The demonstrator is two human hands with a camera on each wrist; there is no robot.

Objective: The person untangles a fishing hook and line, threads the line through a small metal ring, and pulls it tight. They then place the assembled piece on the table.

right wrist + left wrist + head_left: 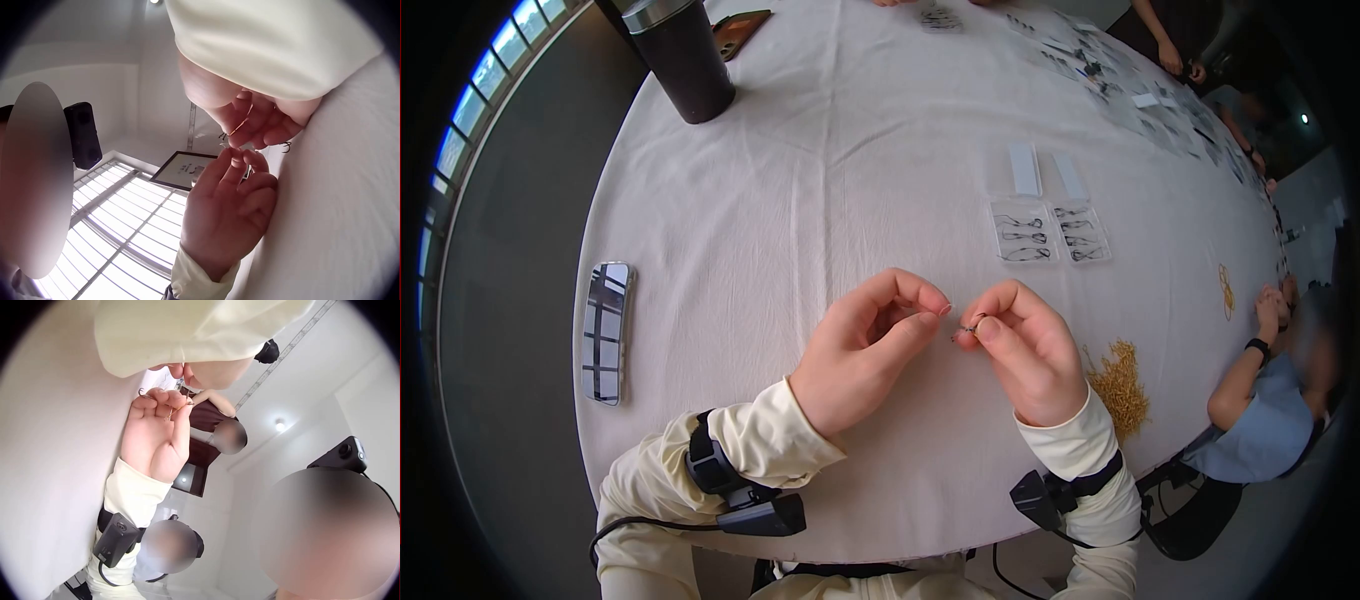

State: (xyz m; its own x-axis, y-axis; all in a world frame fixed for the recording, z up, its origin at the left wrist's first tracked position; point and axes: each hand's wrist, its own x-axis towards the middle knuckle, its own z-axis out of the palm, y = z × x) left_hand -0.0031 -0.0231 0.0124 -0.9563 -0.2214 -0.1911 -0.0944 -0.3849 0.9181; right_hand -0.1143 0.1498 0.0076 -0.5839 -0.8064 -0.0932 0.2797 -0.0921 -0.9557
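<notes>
"So, item one?"

"One dark hook (pixel 288 147), with one gold strand (pixel 241 125) beside it among the same fingers. Location: above the cloth, near the table's close edge, gripped by the right hand (pixel 1030 350), thumb against curled forefinger."

"And the left hand (pixel 868 345)?"

"One, just beside it, apart from the right. Thumb and forefinger bent towards each other; a tiny pale bit shows at the fingertip. Whether it is pinched, I cannot tell."

"Next, outward."

"Gold pile (pixel 1122 390), one, just right of the right sleeve; strands too many to count. Clear boxes (pixel 1028 254), two, side by side beyond the hands, dark wire pieces in both. White strips (pixel 1025 168), two, just behind them."

"Further out?"

"Phone (pixel 606 335), one, near the table's left edge. Dark tumbler (pixel 683 62), one, silver-rimmed, far left; brown case (pixel 742 33), one, beside it. Gold loop (pixel 1226 292), one, far right. White tablecloth (pixel 740 220), one, under everything."
</notes>
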